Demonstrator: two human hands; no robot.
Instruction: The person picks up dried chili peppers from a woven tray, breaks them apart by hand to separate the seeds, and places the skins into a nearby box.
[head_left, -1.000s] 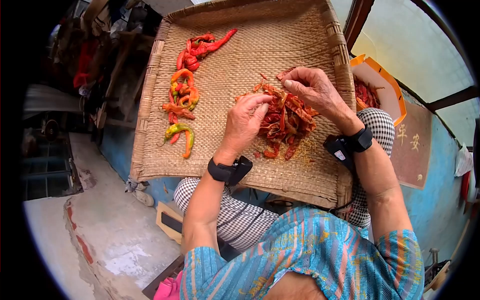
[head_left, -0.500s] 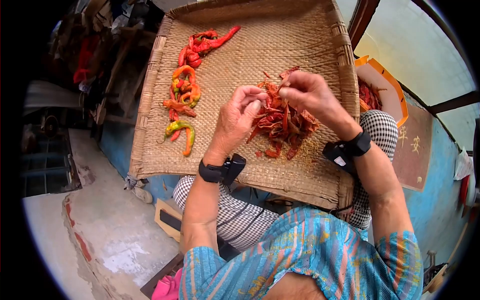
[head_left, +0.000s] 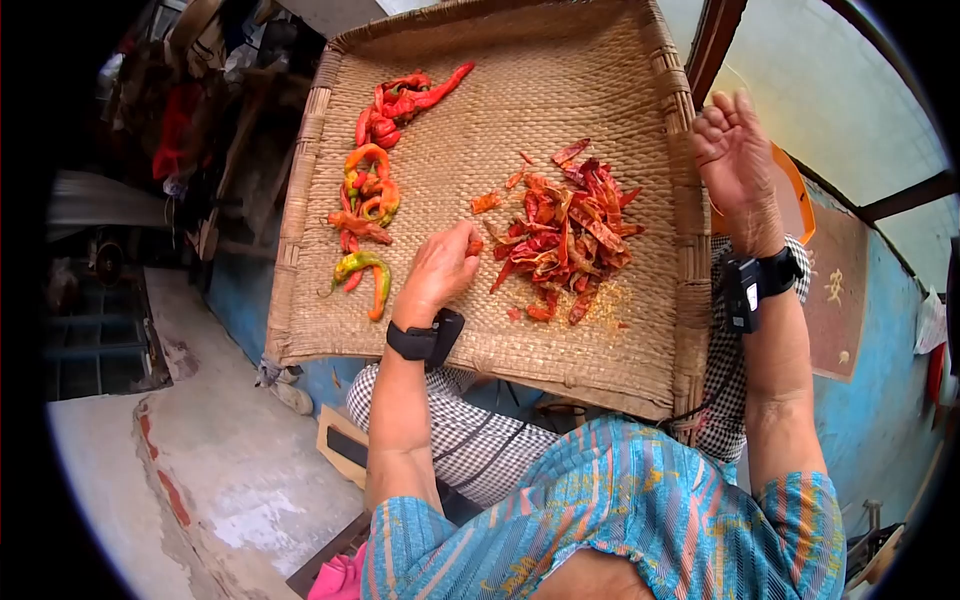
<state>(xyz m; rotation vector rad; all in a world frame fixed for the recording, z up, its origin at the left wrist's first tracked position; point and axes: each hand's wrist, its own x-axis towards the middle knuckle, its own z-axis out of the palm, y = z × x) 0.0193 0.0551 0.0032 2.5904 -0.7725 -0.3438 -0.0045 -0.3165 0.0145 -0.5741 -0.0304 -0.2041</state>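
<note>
My left hand [head_left: 438, 268] is closed above the woven tray [head_left: 430, 190], with a small red piece of dried chili [head_left: 475, 247] showing at its fingertips. To its right lies a pile of dried red chilies [head_left: 570, 230], with pale seeds [head_left: 605, 300] scattered below it. Beyond the tray's right rim, my right hand [head_left: 735, 165] is raised over a container with an orange rim [head_left: 795, 180]. Its fingers are curled, and whatever they may hold is hidden. Fresh red chilies [head_left: 410, 100] and a green-orange chili [head_left: 370, 275] lie in a column along the tray's left side.
The tray rests across my checkered legs [head_left: 470, 430]. A window frame [head_left: 715, 45] and a brown board with lettering [head_left: 838, 300] stand at right. Dark shelving with clutter [head_left: 180, 130] is at left, and pink cloth [head_left: 338, 577] lies at the bottom.
My right hand has left the chili pile and moved right, past the tray's rim to the container. My left hand has drawn back down and left from the pile.
</note>
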